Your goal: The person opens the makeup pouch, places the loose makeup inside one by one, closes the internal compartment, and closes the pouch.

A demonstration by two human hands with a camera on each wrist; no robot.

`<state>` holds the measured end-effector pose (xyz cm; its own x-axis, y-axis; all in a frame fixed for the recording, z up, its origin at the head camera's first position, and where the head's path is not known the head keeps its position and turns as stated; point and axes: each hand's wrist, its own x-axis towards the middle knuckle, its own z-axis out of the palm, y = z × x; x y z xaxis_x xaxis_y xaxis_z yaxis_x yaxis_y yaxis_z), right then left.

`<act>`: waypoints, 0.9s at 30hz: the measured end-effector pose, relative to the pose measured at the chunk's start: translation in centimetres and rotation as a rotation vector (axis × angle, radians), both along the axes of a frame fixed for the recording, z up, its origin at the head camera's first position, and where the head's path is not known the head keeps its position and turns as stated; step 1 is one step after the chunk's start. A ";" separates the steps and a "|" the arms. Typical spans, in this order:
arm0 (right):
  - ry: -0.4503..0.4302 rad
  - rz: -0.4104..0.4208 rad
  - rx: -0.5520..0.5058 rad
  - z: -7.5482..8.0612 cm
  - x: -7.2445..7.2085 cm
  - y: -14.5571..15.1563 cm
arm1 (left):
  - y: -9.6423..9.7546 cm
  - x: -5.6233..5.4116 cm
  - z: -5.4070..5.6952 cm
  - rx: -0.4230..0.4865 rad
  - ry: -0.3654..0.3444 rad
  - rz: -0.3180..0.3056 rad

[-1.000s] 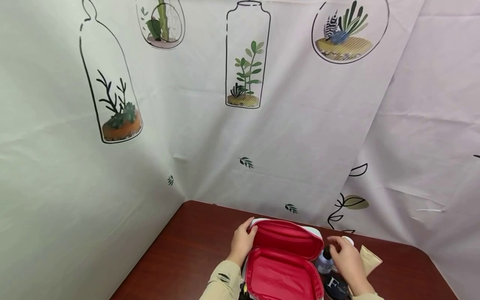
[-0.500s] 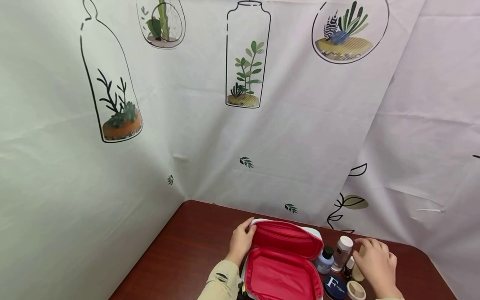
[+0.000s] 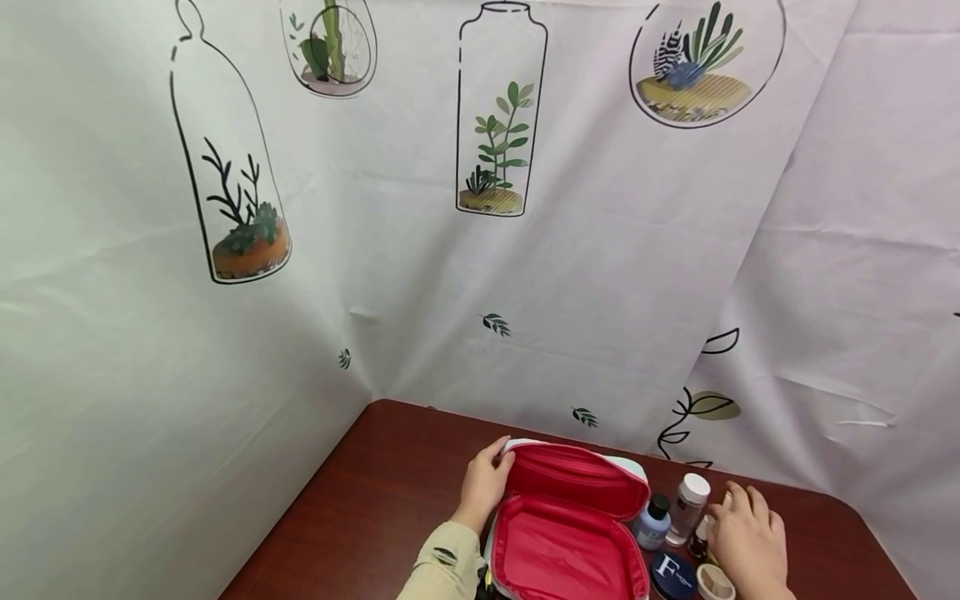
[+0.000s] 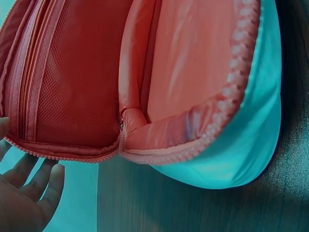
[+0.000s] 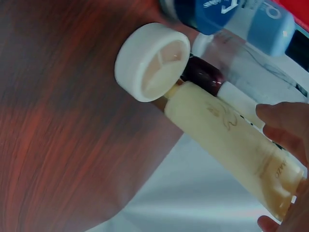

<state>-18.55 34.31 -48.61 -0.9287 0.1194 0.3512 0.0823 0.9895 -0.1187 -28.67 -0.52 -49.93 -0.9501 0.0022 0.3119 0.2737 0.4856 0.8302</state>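
Observation:
My left hand pinches the upper left edge of the raised lid of a cosmetic bag. The bag lies unzipped, red inside and pale outside; in the left wrist view the thumb is on the lid's inner side, fingers behind it. My right hand reaches over a cream-coloured squeeze tube, thumb on one side and a fingertip on the other, without a visible firm grip. Beside the tube is a small dark bottle with a white cap.
Right of the bag stand a blue bottle with a black cap and a clear bottle with a white cap. Nearer are a dark blue round case marked F and a white round pot. A patterned cloth hangs behind the table.
My right hand has moved right, away from the bottles near the bag, then slightly down over the cream tube. My left hand stays on the lid.

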 end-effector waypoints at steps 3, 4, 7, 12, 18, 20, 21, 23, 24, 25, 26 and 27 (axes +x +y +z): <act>0.019 0.007 0.024 -0.3 0.1 0.1 | 0.0 0.0 0.0 0.011 -0.008 -0.005; 0.027 0.011 0.030 -0.3 0.1 0.1 | 0.0 0.1 0.0 0.011 -0.007 -0.005; 0.042 0.017 0.030 -0.4 0.2 0.1 | 0.1 0.1 0.0 0.011 -0.009 -0.002; 0.028 0.022 0.003 -0.1 0.2 0.0 | 0.1 0.2 -0.1 0.005 -0.002 0.001; 0.039 0.039 -0.014 0.6 0.2 0.0 | 0.1 0.2 0.0 0.013 -0.015 -0.002; 0.044 0.039 -0.015 1.1 0.3 -0.2 | 0.1 0.2 0.0 0.017 -0.018 -0.004; 0.049 0.039 -0.012 1.4 0.3 -0.2 | 0.1 0.2 0.0 0.018 -0.018 -0.005; 0.067 0.044 -0.007 2.0 0.4 -0.4 | 0.1 0.2 0.0 0.021 -0.020 -0.007; 0.083 0.049 -0.003 2.3 0.5 -0.4 | 0.1 0.2 0.1 0.023 -0.018 -0.008; 0.100 0.055 0.002 2.5 0.5 -0.5 | 0.1 0.2 0.1 0.021 -0.014 -0.007; 0.112 0.059 0.007 2.8 0.6 -0.5 | 0.1 0.2 0.1 0.020 -0.016 -0.006; 0.124 0.062 0.008 3.1 0.6 -0.5 | 0.1 0.2 0.1 0.019 -0.014 -0.006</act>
<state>-17.93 33.76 -45.54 -0.8837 0.0596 0.4643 0.0060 0.9932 -0.1162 -28.44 -0.46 -49.81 -0.9543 0.0020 0.2989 0.2651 0.4679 0.8431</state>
